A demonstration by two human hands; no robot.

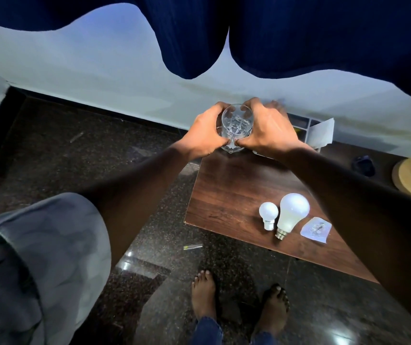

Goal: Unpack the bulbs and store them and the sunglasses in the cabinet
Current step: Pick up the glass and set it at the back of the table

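Note:
A clear cut-glass tumbler stands at the far left corner of the dark wooden table. My left hand grips its left side and my right hand grips its right side, thumbs meeting at the near wall. On the near part of the table lie a small white bulb and a large white bulb, side by side, caps toward me. A small clear plastic packet lies right of them. No sunglasses or cabinet are in view.
An opened white carton sits behind my right hand at the table's far edge. Dark blue curtains hang above a pale wall. A lamp with a round wooden base stands on the floor at right, a dark object beside it.

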